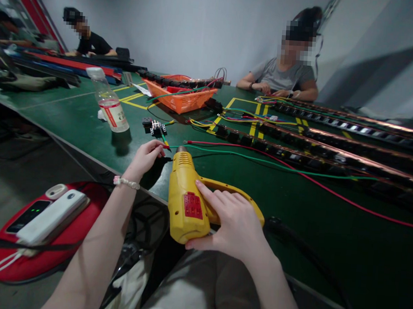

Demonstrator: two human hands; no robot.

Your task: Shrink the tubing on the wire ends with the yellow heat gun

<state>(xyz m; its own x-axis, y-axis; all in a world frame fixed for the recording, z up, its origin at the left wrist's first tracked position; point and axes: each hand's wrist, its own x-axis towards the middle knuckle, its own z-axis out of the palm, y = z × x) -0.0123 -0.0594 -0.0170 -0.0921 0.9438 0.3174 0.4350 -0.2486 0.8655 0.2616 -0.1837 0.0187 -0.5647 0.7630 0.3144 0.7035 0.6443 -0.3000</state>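
Note:
My right hand (237, 219) is wrapped around a yellow heat gun (183, 185), whose metal nozzle points away from me over the table edge. Just left of the nozzle, my left hand (149, 154) is closed in a pinch on a thin wire (166, 146) with red and yellow at its end. A green wire (234, 152) runs right from close to those fingertips. The red wire (283, 160) lies beside it, its lug near the nozzle. Beyond my left hand sits a small black connector block (155, 127) with metal parts.
On the green table (72, 111) stand a clear bottle (111, 102) and an orange basket (182, 99) with cables. Long copper bar assemblies (333, 143) lie at right. A red stool (95, 203) bears a white power bank (54, 217). Two co-workers sit across; another is far left.

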